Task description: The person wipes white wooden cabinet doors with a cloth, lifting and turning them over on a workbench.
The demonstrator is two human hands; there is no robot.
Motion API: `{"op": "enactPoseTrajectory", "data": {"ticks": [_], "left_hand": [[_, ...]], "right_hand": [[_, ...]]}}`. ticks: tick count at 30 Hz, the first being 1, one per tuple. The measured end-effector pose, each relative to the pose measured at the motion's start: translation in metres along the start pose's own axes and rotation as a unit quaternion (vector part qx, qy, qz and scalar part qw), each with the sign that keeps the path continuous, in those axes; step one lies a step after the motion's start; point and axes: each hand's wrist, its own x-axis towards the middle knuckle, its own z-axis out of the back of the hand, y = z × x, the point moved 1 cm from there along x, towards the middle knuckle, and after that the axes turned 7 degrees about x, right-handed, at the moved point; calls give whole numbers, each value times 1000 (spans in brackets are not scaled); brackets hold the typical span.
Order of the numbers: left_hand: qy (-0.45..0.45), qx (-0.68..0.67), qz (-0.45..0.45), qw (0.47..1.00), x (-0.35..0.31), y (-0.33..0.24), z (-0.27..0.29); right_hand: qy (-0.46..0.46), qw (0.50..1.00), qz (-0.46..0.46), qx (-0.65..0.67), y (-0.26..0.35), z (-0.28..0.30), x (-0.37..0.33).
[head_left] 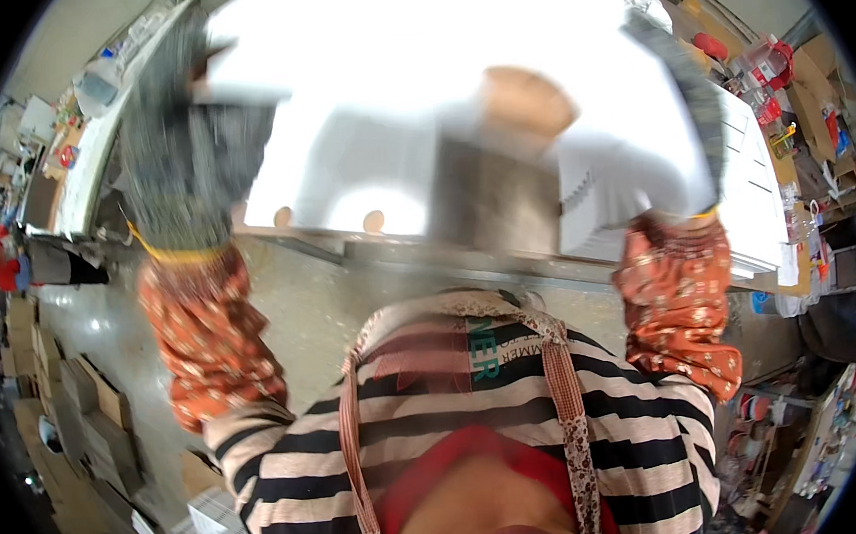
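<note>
A large white sheet [411, 30], washed out by glare, spans the space between my hands above the worktable. My left hand [176, 136], in a dark grey knitted glove with a yellow cuff edge, is at the sheet's left edge. Motion smears its fingers, so their grip cannot be made out. My right hand [699, 99], gloved alike, lies along the right edge, mostly covered by white material. Its fingers are hidden. Below the sheet's middle are a blurred tan rounded patch [528, 106] and a grey-brown panel [496, 198].
White sheets [752, 185] are stacked at the table's right end. Beyond them stands a cluttered shelf [818, 91] with bottles and cartons. Another bench [94, 176] runs along the left. Cardboard boxes [90, 400] stand on the floor at lower left. A person in red [1, 262] is far left.
</note>
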Motion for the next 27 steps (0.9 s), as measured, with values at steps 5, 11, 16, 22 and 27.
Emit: {"op": "enactPoseTrajectory", "data": {"ticks": [5, 11, 16, 22, 27], "left_hand": [[-259, -38, -30, 965, -34, 101, 31], [-314, 176, 232, 904, -78, 190, 26], [-408, 303, 158, 846, -135, 143, 74], [-374, 424, -55, 823, -51, 133, 25], [-154, 551, -82, 816, 25, 172, -87]], "right_hand": [[7, 993, -118, 4, -75, -6, -22], [42, 774, 10, -631, -108, 26, -32], [43, 733, -86, -674, -105, 3, -30], [234, 805, -82, -540, -101, -21, -73], [210, 804, -22, -555, -73, 45, -129]]}}
